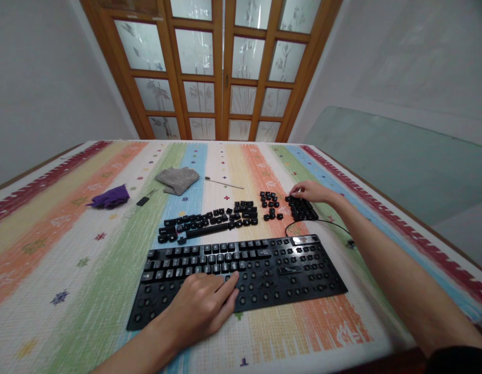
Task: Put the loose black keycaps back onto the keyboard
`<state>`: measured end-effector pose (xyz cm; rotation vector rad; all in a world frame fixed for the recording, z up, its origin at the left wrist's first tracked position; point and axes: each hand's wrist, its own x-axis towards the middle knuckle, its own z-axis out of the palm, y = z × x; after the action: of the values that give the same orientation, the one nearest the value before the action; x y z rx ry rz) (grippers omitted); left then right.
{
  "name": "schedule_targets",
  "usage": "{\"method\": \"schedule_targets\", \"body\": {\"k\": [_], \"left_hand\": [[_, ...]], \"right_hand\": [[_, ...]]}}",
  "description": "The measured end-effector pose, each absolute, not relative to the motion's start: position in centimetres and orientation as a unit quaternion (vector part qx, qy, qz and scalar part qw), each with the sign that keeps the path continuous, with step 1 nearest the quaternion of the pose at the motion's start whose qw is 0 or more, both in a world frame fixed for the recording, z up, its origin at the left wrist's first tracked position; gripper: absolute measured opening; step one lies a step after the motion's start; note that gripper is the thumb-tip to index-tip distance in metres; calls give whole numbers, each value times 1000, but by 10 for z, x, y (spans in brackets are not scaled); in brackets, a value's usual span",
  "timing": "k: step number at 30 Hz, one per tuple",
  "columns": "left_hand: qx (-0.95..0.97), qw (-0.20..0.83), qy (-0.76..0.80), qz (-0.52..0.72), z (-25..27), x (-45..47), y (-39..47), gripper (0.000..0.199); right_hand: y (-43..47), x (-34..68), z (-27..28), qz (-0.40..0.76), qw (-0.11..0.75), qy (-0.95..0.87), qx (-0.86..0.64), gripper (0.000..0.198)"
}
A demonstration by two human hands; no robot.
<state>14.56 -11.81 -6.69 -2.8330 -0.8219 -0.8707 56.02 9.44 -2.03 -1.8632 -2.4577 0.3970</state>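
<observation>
A black keyboard (pixel 260 296) lies in front of me, its upper left rows fitted with keycaps and the rest showing bare switches. My left hand (pixel 204 298) rests over its middle, index finger stretched out onto the edge of the fitted keycaps and thumb apart; nothing shows in it. Farther off to the right, my right hand (pixel 310 191) reaches over a tight block of loose keycaps (pixel 303 210). Its fingertips are bent together on a keycap at the block's far left corner, partly hidden by the fingers.
More loose keycaps (pixel 209 221) lie in rows behind the keyboard, with a smaller cluster (pixel 269 200) to the right. A cable (pixel 330 222) curves rightward. Beyond are a grey cloth (pixel 177 180), a purple cloth (pixel 110 197), a thin brush (pixel 225 183) and a black-handled tool (pixel 143 200).
</observation>
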Motion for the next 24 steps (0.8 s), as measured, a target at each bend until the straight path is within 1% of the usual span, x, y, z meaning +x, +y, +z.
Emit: {"method": "schedule_targets", "body": {"k": [6,15,24], "left_hand": [[-921,26,-270,-279,-66,146,-118,27],[-920,33,-268,-284,-67,145,-118,27],[-921,31,-268,-281,-67,145,-119,26]], "right_hand": [[91,556,-17,124,27,-798,-589,37],[94,547,-18,116,32,-806,-579,35],[101,546,-23,110,31,-804,-583,38]]}}
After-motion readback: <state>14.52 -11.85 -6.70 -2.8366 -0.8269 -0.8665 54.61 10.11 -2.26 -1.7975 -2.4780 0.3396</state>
